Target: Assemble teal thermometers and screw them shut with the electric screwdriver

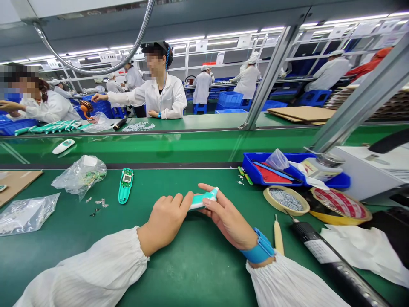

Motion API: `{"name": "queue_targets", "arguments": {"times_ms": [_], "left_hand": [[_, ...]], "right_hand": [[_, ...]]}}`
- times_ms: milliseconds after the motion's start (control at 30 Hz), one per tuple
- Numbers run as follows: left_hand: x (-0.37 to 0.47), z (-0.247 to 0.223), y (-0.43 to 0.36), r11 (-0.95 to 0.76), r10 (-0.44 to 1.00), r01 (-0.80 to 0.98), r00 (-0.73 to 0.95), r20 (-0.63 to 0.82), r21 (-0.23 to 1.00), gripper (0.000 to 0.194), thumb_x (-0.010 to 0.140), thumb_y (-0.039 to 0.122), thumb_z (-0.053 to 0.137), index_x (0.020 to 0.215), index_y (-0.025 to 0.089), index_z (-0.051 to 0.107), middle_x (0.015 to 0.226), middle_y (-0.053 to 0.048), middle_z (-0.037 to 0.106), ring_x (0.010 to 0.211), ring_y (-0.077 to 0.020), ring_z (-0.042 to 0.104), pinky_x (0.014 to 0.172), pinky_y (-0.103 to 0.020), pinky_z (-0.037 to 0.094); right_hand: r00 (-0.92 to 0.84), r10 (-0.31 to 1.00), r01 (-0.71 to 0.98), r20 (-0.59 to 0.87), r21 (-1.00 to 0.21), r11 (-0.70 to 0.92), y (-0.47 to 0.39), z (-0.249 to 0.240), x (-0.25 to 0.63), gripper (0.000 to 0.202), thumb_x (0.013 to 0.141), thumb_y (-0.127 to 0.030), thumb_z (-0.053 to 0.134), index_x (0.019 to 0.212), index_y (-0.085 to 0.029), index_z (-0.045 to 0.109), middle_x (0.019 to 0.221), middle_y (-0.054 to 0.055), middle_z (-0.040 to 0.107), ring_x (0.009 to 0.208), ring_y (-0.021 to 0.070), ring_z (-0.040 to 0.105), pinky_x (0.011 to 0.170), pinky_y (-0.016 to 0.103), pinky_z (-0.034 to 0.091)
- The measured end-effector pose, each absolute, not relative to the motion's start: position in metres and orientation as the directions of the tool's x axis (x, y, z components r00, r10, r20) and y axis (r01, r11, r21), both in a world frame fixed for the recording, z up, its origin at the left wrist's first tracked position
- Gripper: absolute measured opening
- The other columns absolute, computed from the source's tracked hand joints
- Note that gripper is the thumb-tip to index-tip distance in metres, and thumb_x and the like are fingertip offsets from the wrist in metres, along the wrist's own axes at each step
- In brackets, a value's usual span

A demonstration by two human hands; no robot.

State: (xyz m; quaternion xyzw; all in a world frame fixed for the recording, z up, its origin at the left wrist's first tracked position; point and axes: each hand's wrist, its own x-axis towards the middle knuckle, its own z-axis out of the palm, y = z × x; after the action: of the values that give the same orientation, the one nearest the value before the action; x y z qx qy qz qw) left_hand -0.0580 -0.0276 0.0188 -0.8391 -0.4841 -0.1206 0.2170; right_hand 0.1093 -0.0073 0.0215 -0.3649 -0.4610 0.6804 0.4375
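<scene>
A teal and white handheld device [201,200] is held between both hands above the green table. My left hand [168,215] is closed round its left end and hides that part. My right hand [226,217], with a blue strap at the wrist, pinches the narrow tip end between thumb and fingers. Left of my hands, an open teal housing with a circuit board [126,186] lies on the table. Small metal pieces [101,203] are scattered beside a clear plastic bag of parts [83,174].
On the right are a blue tray [249,168], a dish of small pieces [286,199], a tape roll [340,204], a wooden-handled tool [278,238] and a black electric screwdriver [332,256]. A white device [64,146] lies on the green strip beyond. People in white coats sit across.
</scene>
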Motion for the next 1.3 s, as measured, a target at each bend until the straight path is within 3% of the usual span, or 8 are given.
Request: {"name": "queue_targets", "arguments": {"times_ms": [400, 533, 733, 867, 1033, 1133, 1233, 1300], "left_hand": [[-0.053, 0.023, -0.032, -0.454, 0.840, 0.880, 0.474, 0.263, -0.136, 0.043, 0.082, 0.010, 0.037, 0.124, 0.016, 0.035, 0.087, -0.004, 0.059, 0.066, -0.0189, 0.058, 0.056, -0.031, 0.044], [-0.053, 0.028, -0.034, -0.447, 0.893, 0.869, 0.419, 0.166, 0.211, 0.038, 0.084, 0.022, 0.040, 0.121, 0.020, 0.036, 0.096, -0.005, 0.059, 0.075, -0.0207, 0.059, 0.061, -0.032, 0.044], [-0.058, 0.036, -0.025, -0.151, 0.911, 0.577, 0.396, -0.114, 0.803, 0.044, 0.066, 0.036, 0.063, 0.103, 0.022, 0.044, 0.084, 0.000, 0.058, 0.066, -0.0146, 0.054, 0.055, -0.025, 0.042], [-0.062, 0.031, -0.015, 0.079, 0.833, 0.395, 0.478, -0.278, 0.915, 0.050, 0.062, 0.036, 0.066, 0.102, 0.021, 0.041, 0.080, 0.002, 0.052, 0.049, -0.0068, 0.044, 0.042, -0.020, 0.037], [-0.062, 0.016, -0.010, -0.145, 0.915, 0.386, 0.403, -0.025, 0.911, 0.056, 0.062, 0.038, 0.068, 0.109, 0.019, 0.044, 0.091, -0.004, 0.055, 0.075, -0.0146, 0.052, 0.065, -0.027, 0.042], [-0.068, 0.011, -0.002, -0.271, 0.962, 0.354, 0.126, 0.242, 0.895, 0.054, 0.070, 0.043, 0.062, 0.115, 0.019, 0.042, 0.108, -0.009, 0.049, 0.095, -0.0184, 0.048, 0.079, -0.030, 0.040], [-0.077, 0.006, 0.010, -0.238, 0.944, 0.345, -0.136, 0.299, 0.908, 0.039, 0.085, 0.043, 0.039, 0.114, 0.017, 0.040, 0.105, -0.009, 0.047, 0.090, -0.0144, 0.048, 0.078, -0.028, 0.041], [-0.081, 0.002, 0.016, -0.203, 0.952, 0.391, -0.135, 0.275, 0.898, 0.037, 0.086, 0.042, 0.034, 0.112, 0.015, 0.041, 0.098, -0.007, 0.047, 0.081, -0.0128, 0.049, 0.073, -0.027, 0.042]], "right_hand": [[-0.341, 0.933, -0.334, -0.110, -0.914, -0.230, -0.012, 0.027, 0.107, 0.055, 0.069, -0.035, 0.065, 0.116, -0.019, 0.043, 0.094, 0.003, 0.062, 0.087, 0.0152, 0.054, 0.081, 0.030, 0.040], [-0.281, 0.949, -0.279, -0.144, -0.934, -0.225, -0.010, 0.025, 0.104, 0.053, 0.067, -0.041, 0.066, 0.111, -0.019, 0.047, 0.083, 0.001, 0.060, 0.079, 0.0142, 0.054, 0.073, 0.027, 0.042], [-0.200, 0.970, -0.058, -0.140, -0.986, -0.155, 0.001, 0.024, 0.113, 0.070, 0.065, -0.048, 0.065, 0.124, -0.026, 0.036, 0.067, -0.005, 0.052, 0.061, 0.0123, 0.051, 0.056, 0.024, 0.041], [-0.294, 0.950, 0.212, -0.104, -0.976, -0.041, 0.008, 0.017, 0.118, 0.044, 0.068, -0.061, 0.053, 0.074, -0.018, 0.057, 0.052, -0.004, 0.044, 0.048, 0.0094, 0.039, 0.044, 0.022, 0.031], [-0.172, 0.981, 0.240, -0.090, -0.970, -0.047, 0.026, 0.013, 0.120, 0.046, 0.067, -0.059, 0.055, 0.058, -0.015, 0.054, 0.054, -0.001, 0.048, 0.050, 0.0096, 0.038, 0.045, 0.023, 0.029], [-0.051, 0.996, 0.238, -0.075, -0.969, -0.061, 0.046, 0.021, 0.127, 0.044, 0.067, -0.059, 0.055, 0.058, -0.016, 0.053, 0.046, -0.004, 0.039, 0.043, 0.0081, 0.029, 0.042, 0.023, 0.022], [0.051, 0.996, 0.216, -0.077, -0.973, -0.087, 0.065, 0.025, 0.135, 0.046, 0.072, -0.062, 0.044, 0.055, -0.019, 0.048, 0.040, -0.006, 0.028, 0.039, 0.0087, 0.022, 0.041, 0.024, 0.019], [0.092, 0.991, 0.222, -0.094, -0.969, -0.112, 0.073, 0.023, 0.137, 0.043, 0.070, -0.059, 0.050, 0.052, -0.019, 0.049, 0.039, -0.005, 0.033, 0.040, 0.0097, 0.027, 0.042, 0.025, 0.022]]}}
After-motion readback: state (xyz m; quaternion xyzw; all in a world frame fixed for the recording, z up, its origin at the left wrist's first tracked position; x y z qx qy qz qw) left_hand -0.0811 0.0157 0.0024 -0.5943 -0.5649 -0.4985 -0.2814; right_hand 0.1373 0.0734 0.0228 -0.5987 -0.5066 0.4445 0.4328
